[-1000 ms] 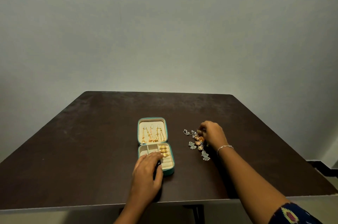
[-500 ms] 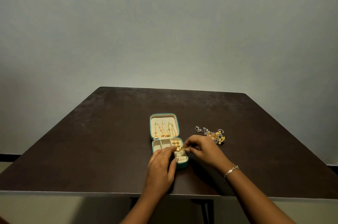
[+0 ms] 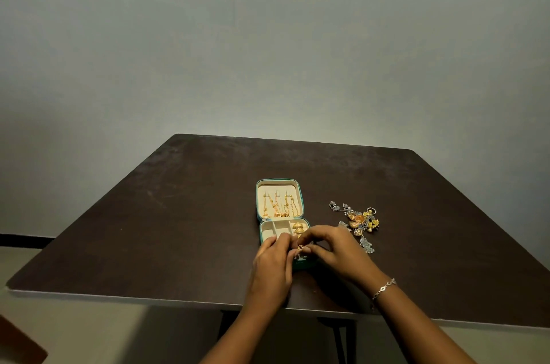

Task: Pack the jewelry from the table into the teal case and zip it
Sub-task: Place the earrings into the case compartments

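Both grips are over the near half of the teal case (image 3: 279, 185), which lies open and flat mid-table (image 3: 178, 215), lid on the far side. The left grip (image 3: 272, 262) and right grip (image 3: 339, 253) are curled in, fingertips meeting on a small gold piece (image 3: 300, 248) just above the base's near right part. I can't tell which one carries the load.

Risks as I read them:
- The piece is tiny and pinched between two sets of fingertips. A mismatched release drops it beside its slot, or off the case onto the dark table, where it's hard to spot.
- The hands hide the near compartments, so I can't see the slot. Seating goes by feel.
- Gold earrings (image 3: 297, 228) sit in the base just beyond the fingers. A knuckle could knock them out of place.
- Gold chains (image 3: 278, 206) lie in the lid, bunched at the hinge end. They could tangle or catch the zip on closing.
- The loose pile (image 3: 358, 219) lies right of the case, near the right grip. The bracelet (image 3: 384, 288) could snag a hook and drag it.
- Plenty is left unpacked, so the zip is a long way off.
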Motion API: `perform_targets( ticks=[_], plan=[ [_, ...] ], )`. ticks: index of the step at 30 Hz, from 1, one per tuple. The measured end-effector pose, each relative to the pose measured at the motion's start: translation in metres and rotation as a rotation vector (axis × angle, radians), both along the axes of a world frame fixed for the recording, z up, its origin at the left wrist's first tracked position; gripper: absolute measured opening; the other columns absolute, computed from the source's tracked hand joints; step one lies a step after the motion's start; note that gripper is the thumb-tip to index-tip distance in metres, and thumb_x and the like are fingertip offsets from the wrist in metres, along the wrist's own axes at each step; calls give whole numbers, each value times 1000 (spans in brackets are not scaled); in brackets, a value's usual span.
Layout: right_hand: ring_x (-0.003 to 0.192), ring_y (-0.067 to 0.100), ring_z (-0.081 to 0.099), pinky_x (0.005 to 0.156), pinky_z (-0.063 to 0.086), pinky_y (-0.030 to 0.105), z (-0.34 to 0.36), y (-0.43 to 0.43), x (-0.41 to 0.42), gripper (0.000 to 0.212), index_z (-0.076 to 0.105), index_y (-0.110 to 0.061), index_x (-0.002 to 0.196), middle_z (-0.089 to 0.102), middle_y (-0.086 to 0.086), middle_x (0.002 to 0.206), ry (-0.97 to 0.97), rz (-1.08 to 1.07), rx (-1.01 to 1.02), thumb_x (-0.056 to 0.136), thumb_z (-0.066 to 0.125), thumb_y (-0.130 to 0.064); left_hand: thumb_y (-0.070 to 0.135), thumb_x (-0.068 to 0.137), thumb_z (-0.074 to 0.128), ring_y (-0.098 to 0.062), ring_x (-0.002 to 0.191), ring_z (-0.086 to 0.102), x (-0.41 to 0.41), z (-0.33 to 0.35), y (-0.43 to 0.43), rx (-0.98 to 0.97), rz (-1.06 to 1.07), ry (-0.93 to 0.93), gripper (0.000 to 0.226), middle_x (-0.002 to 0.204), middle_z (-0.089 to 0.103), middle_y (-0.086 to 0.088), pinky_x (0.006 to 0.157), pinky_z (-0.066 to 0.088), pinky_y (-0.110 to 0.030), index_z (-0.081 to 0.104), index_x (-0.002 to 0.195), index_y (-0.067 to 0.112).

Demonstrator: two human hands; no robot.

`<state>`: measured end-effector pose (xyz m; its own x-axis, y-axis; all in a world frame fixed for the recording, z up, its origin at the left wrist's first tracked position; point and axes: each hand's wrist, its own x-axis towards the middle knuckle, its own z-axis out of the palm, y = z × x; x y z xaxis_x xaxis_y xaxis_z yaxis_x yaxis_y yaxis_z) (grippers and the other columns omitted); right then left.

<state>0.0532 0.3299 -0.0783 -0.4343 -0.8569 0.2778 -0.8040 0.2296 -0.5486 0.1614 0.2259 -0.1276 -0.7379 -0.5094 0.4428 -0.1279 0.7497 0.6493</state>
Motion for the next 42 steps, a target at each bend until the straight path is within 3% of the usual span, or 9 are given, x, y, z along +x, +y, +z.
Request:
perform_targets(
  ticks=[3,5,9,13,18,23,31,35,42],
  plan=[
    [86,-15,54,77,40,3,-4,2,3,17,70,-18,93,57,-29,82,-4,9,-51,79,66,-10,25,95,41,-10,103,48,0,1,0,22,-5,-18,18,117,53,-1,69,33,-7,51,108,17],
    [83,-12,55,76,40,4,-8,2,4,16,70,-18,93,58,-27,83,25,-1,-81,79,67,-11,25,95,42,-11,103,49,0,1,1,26,-4,-17,18,116,53,-2,70,34,-8,51,108,16],
    [85,10,61,77,48,25,-13,3,-1,18,70,-15,92,69,-5,89,104,-59,-107,78,61,-22,25,93,47,-6,100,49,-1,1,0,57,2,8,19,113,56,0,75,36,-12,52,111,20],
    [85,19,61,75,50,34,-12,4,-12,13,71,-13,90,69,2,88,203,-119,-101,78,64,-14,23,91,52,-4,110,47,1,0,1,50,9,24,32,122,53,3,86,36,-12,48,122,23],
    [90,22,58,74,46,32,-12,-2,-15,15,71,-13,92,67,5,93,255,-129,-66,78,67,-9,21,90,54,-8,115,46,3,0,0,47,2,31,35,126,52,1,91,38,-15,47,125,22],
    [94,23,56,72,45,33,-12,-7,-13,16,70,-12,96,65,6,99,331,-108,-22,81,64,-13,21,90,54,-22,128,41,2,-2,0,69,-3,-2,37,131,52,-1,101,42,-40,48,126,22],
    [97,23,55,73,49,35,-14,-9,-10,20,69,-14,102,64,8,104,389,-75,21,84,61,-17,19,89,55,-23,128,40,1,-2,-1,77,-9,-7,37,131,52,-1,103,39,-39,49,126,20],
    [93,24,58,72,50,36,-21,-7,-13,32,64,-14,111,66,8,99,358,-95,-18,79,65,-10,19,89,55,-23,126,43,1,-3,-1,77,-7,-4,36,129,53,-2,101,41,-39,50,125,20],
    [79,23,62,58,50,32,-25,-2,-11,25,69,-13,89,67,5,87,401,-76,-80,67,63,-2,18,89,54,-22,128,40,1,-2,0,73,-4,-10,35,129,54,-1,103,39,-36,51,124,19]
  ],
)
